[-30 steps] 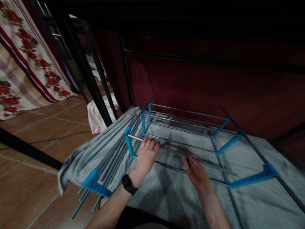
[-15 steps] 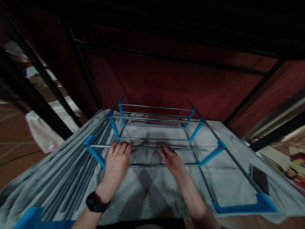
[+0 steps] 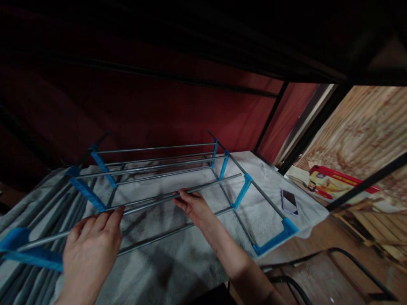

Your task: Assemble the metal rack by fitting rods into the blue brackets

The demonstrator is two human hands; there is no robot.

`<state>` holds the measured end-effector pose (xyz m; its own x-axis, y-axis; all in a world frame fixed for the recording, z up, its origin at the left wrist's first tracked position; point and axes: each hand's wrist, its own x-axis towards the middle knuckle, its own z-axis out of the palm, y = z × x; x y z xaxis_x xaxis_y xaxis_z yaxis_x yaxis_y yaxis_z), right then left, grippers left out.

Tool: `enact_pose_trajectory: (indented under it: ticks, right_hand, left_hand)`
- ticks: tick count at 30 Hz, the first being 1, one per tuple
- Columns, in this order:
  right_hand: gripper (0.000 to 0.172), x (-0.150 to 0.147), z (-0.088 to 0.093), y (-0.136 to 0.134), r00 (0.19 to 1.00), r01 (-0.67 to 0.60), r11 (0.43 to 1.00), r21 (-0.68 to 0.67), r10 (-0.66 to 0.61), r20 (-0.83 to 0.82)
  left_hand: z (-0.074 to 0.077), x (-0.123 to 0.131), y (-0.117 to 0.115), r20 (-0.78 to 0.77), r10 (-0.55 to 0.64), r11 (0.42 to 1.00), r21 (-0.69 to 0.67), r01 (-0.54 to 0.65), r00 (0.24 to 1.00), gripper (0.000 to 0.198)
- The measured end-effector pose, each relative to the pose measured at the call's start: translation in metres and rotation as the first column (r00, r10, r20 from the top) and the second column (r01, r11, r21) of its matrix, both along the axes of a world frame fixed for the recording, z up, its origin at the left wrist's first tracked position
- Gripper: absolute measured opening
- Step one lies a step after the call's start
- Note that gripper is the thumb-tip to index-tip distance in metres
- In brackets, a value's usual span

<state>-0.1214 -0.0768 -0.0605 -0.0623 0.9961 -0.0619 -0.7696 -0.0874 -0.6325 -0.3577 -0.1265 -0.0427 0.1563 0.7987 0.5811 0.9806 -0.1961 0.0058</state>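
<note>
A frame of grey metal tubes with blue plastic brackets (image 3: 243, 191) lies on a grey-white cloth (image 3: 152, 271). My left hand (image 3: 95, 241) is wrapped over a loose-ended metal tube (image 3: 149, 204), near the left blue bracket (image 3: 34, 256). The fingers of my right hand (image 3: 192, 205) pinch the same tube around its middle. Its right end is free in the air, short of the right-hand bracket. Several other tubes (image 3: 159, 148) span the frame behind it.
More grey tubes (image 3: 47, 220) lie bundled at the left. A phone (image 3: 289, 202) rests on the cloth at the right. Beyond are a red and yellow box (image 3: 340, 182), wooden slats (image 3: 378, 228) and a black metal post (image 3: 314, 123). A red sheet (image 3: 159, 110) hangs behind.
The view has turned right, so the frame appears further left. The held tube now slants, its right end higher in the picture. Both hands remain on it.
</note>
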Motion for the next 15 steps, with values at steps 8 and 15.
enact_pose_trajectory:
  ticks: [8, 15]
  right_hand:
    - [0.027, -0.002, -0.003, -0.008, 1.0, 0.027, 0.999, -0.033, -0.027, 0.007]
    - [0.022, -0.006, -0.009, -0.013, 0.99, 0.041, 0.999, -0.007, -0.04, 0.136]
  left_hand:
    - [0.006, 0.031, 0.016, 0.0, -0.245, 0.968, 0.047, 0.245, 0.97, 0.045]
    - [0.034, 0.114, 0.03, 0.157, -0.422, 0.898, -0.068, 0.436, 0.893, 0.043]
